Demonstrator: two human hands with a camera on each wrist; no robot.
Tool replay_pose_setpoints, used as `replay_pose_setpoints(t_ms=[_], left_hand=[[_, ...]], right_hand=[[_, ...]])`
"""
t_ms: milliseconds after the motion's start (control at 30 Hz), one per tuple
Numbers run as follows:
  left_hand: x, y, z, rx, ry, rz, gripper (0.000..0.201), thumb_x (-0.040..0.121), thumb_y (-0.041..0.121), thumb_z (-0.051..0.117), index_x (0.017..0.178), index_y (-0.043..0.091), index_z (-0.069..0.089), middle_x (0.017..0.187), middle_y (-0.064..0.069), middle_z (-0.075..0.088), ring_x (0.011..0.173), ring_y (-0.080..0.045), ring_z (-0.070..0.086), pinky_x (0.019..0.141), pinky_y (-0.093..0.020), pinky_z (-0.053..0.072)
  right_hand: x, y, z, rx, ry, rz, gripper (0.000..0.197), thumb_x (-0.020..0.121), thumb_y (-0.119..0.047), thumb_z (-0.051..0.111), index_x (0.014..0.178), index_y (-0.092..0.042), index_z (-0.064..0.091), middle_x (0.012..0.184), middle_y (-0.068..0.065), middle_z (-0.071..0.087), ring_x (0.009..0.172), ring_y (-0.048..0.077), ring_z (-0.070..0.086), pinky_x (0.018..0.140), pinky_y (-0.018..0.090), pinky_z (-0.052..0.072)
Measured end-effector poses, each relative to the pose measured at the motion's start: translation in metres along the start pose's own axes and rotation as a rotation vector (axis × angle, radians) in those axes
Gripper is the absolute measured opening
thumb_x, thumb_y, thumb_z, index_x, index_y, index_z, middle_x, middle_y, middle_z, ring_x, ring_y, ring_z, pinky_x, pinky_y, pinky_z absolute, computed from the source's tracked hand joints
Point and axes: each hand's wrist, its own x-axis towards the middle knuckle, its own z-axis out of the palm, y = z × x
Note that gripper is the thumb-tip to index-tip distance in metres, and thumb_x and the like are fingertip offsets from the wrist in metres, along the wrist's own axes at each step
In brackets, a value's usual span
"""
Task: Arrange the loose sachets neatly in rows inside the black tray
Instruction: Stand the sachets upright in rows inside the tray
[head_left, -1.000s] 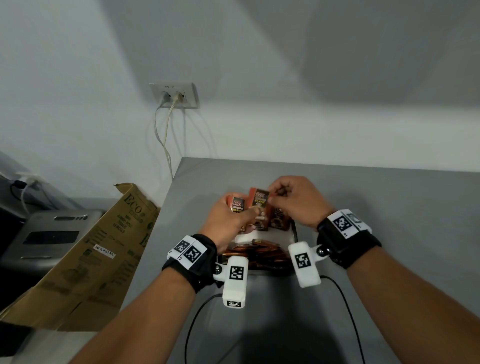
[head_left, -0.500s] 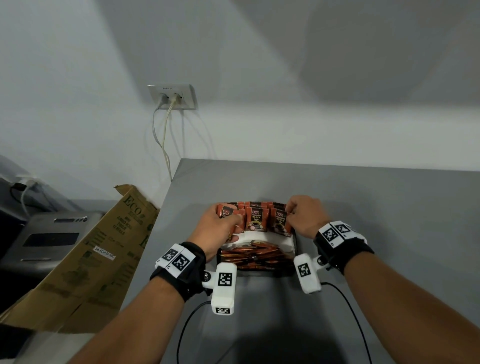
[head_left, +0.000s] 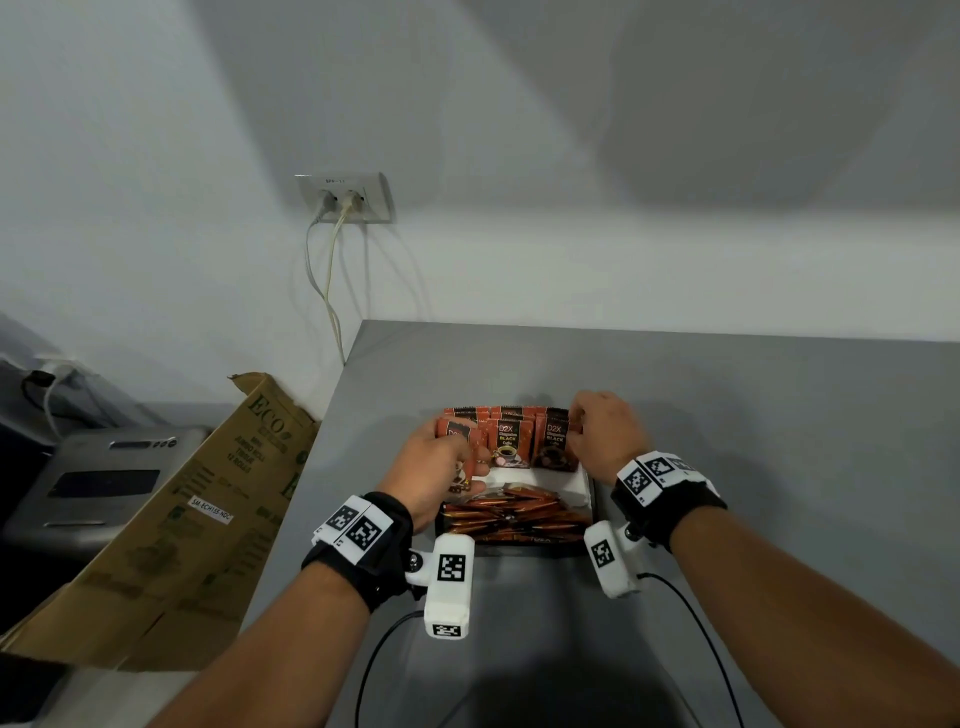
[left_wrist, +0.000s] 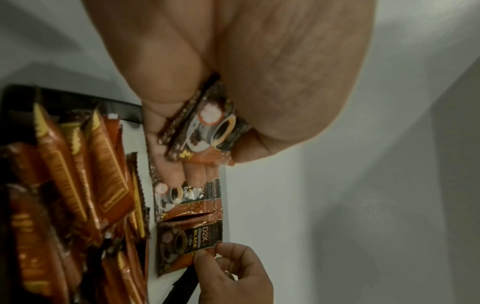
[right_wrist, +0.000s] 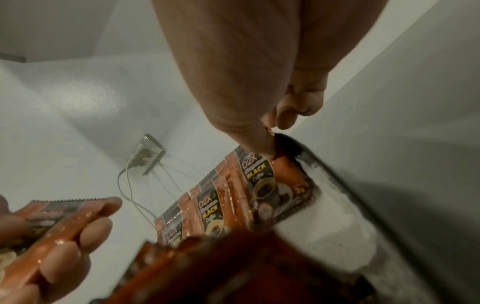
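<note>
A black tray (head_left: 598, 499) sits on the grey table, lined with white paper (head_left: 574, 486). Orange-and-black D2X coffee sachets (head_left: 511, 441) stand in a row along its far wall. A pile of long orange stick sachets (head_left: 511, 512) lies in its near half. My left hand (head_left: 441, 462) grips a small stack of D2X sachets (left_wrist: 207, 131) at the row's left end. My right hand (head_left: 597, 436) pinches the top corner of the rightmost upright sachet (right_wrist: 270, 181) between thumb and forefinger.
A flattened cardboard box (head_left: 171, 525) leans against the table's left edge, with a grey machine (head_left: 98, 483) behind it. A wall socket (head_left: 345, 197) with two cords is above the far left corner. Black cables (head_left: 374, 670) trail toward me on the table.
Both hands came down from holding sachets up above the tray. The sachets now stand in a row at the tray's far wall, with the hands spread to its two ends.
</note>
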Motion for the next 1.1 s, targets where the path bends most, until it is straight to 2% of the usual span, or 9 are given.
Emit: replay_pose_setpoints(t_ms=[100,233,367,467,567,700,900,967,1100], left_hand=[[-0.001,0.001,0.001,-0.027,-0.032,-0.007,0.032,0.089,-0.011,0.043,0.107,0.009,0.061,0.094,-0.012,0.07,0.086,-0.023,0.069,0.076,-0.042,0.06],[0.0,0.002,0.007,0.054,-0.052,0.106,0.031,0.087,-0.007,0.066,0.114,0.008,0.061,0.104,-0.016,0.072,0.088,-0.026,0.073,0.073,-0.037,0.061],[0.0,0.008,0.024,0.055,-0.067,0.179,0.049,0.071,-0.003,0.082,0.114,0.002,0.058,0.097,-0.02,0.071,0.081,-0.03,0.07,0.072,-0.039,0.059],[0.0,0.013,0.028,0.067,-0.043,0.172,0.038,0.079,-0.003,0.078,0.108,0.01,0.057,0.089,-0.01,0.07,0.071,-0.02,0.068,0.063,-0.034,0.056],[0.002,0.014,0.015,0.087,0.087,0.148,0.028,0.088,-0.004,0.062,0.111,0.011,0.057,0.087,-0.013,0.069,0.06,-0.014,0.059,0.058,-0.031,0.05],[0.003,0.013,0.002,0.089,0.134,0.103,0.037,0.08,-0.016,0.044,0.11,0.004,0.055,0.085,-0.011,0.071,0.07,-0.017,0.059,0.064,-0.032,0.048],[0.0,0.008,0.0,0.217,0.104,0.146,0.022,0.081,-0.011,0.051,0.089,0.005,0.064,0.092,-0.02,0.073,0.083,-0.03,0.068,0.084,-0.051,0.055],[0.0,0.006,-0.002,0.233,0.098,0.153,0.02,0.082,-0.007,0.052,0.092,0.005,0.065,0.096,-0.024,0.071,0.087,-0.032,0.07,0.087,-0.057,0.054],[0.0,0.003,-0.004,0.235,0.104,0.124,0.026,0.084,-0.005,0.055,0.104,0.009,0.064,0.1,-0.016,0.074,0.095,-0.034,0.071,0.088,-0.052,0.057]], right_hand=[[-0.003,-0.001,-0.007,0.044,0.032,0.009,0.015,0.087,-0.015,0.066,0.093,-0.019,0.053,0.102,0.002,0.054,0.089,0.018,0.053,0.075,0.028,0.045],[-0.016,-0.019,-0.03,0.272,0.084,-0.079,0.017,0.085,-0.029,0.071,0.099,-0.024,0.062,0.094,-0.009,0.06,0.085,0.006,0.057,0.07,0.016,0.041],[-0.025,-0.048,-0.042,0.521,-0.155,-0.181,0.024,0.084,-0.022,0.076,0.107,-0.026,0.071,0.087,-0.009,0.073,0.082,0.006,0.069,0.078,0.022,0.053],[-0.021,-0.046,-0.048,0.494,-0.073,-0.193,0.017,0.081,-0.011,0.075,0.092,-0.024,0.072,0.079,-0.006,0.074,0.076,0.009,0.07,0.075,0.03,0.056],[-0.013,-0.028,-0.052,0.336,-0.042,-0.127,0.021,0.082,-0.008,0.072,0.086,-0.027,0.063,0.074,-0.01,0.072,0.071,-0.002,0.066,0.064,0.015,0.046],[-0.005,-0.01,-0.032,0.055,-0.185,-0.096,0.024,0.087,-0.006,0.064,0.089,-0.028,0.057,0.093,0.0,0.069,0.083,0.018,0.065,0.071,0.03,0.054],[-0.004,-0.012,-0.013,-0.135,-0.254,-0.117,0.026,0.088,-0.003,0.053,0.098,-0.026,0.06,0.098,0.001,0.064,0.082,0.022,0.063,0.073,0.035,0.057],[-0.004,-0.013,-0.012,-0.157,-0.237,-0.113,0.026,0.088,-0.001,0.052,0.099,-0.024,0.061,0.099,0.003,0.064,0.084,0.023,0.063,0.077,0.04,0.058],[-0.001,-0.013,-0.012,-0.173,-0.192,-0.118,0.024,0.088,0.0,0.052,0.101,-0.018,0.063,0.103,0.004,0.061,0.093,0.024,0.059,0.084,0.041,0.054]])
